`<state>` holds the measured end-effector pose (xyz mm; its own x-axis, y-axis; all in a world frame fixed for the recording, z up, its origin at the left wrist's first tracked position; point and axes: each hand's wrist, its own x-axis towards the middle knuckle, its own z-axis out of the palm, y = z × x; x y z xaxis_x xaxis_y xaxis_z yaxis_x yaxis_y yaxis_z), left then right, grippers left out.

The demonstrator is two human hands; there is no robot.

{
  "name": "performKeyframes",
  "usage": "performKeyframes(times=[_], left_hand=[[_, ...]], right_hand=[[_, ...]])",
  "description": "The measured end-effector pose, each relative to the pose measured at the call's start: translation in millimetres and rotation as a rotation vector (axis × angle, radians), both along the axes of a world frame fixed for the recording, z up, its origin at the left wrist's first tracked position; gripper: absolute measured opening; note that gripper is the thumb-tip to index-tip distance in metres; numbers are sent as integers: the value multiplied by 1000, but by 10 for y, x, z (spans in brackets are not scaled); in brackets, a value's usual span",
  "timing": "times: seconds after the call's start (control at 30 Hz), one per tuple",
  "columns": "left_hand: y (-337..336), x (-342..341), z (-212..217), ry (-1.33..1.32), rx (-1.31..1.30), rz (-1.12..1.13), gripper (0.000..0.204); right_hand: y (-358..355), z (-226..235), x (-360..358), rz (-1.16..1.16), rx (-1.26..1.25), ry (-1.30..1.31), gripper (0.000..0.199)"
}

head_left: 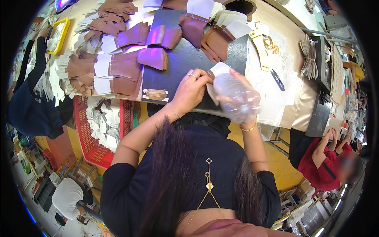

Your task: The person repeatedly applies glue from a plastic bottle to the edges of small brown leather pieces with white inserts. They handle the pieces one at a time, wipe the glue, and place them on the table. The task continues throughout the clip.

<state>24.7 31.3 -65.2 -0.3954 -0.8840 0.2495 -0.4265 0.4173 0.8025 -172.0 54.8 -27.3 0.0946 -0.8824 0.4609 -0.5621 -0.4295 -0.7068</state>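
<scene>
My left hand [191, 89] is closed at the near edge of the black work board [177, 63], its fingers pinching the edge of a white-and-brown leather piece [213, 89]. Just to the right, my right hand [240, 78] grips a clear plastic bottle [241, 100], which is smeared by motion and tilted over the piece. The bottle hides most of that hand and part of the leather. Beyond my hands, fanned stacks of brown leather pieces with white backing [216, 41] lie on the board. A small brown stack [153, 59] is at the board's left side.
More leather stacks [114, 65] cover the table's left side. On the right lie a yellow template [260, 49], a dark-handled cutter [278, 80] and a tied bundle of strips [309, 57]. A red basket [81, 122] of white pieces stands below left. Co-workers sit on both sides.
</scene>
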Motion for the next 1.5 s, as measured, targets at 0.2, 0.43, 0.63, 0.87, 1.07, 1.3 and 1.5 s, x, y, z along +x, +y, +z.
performKeyframes(times=[0.2,0.43,0.63,0.87,1.07,1.3,1.5], left_hand=[[0,4,5,-20,-31,-20,22],[12,-1,2,-29,-5,-7,25],[3,-8,-2,-21,16,5,27],[-16,-51,74,-77,140,29,35],[-60,-67,117,-90,231,15,38],[-50,-116,134,-125,239,37,37],[-44,-96,131,-100,249,36,30]], right_hand=[[-137,143,-102,-278,112,-605,59],[-230,86,13,-222,6,-70,47],[-237,109,108,-59,65,-1,62],[-344,133,-201,-392,-36,111,58],[-213,212,-540,-507,-117,-155,60],[-161,317,-384,-428,-93,-394,71],[-159,293,-398,-301,-107,-487,71]])
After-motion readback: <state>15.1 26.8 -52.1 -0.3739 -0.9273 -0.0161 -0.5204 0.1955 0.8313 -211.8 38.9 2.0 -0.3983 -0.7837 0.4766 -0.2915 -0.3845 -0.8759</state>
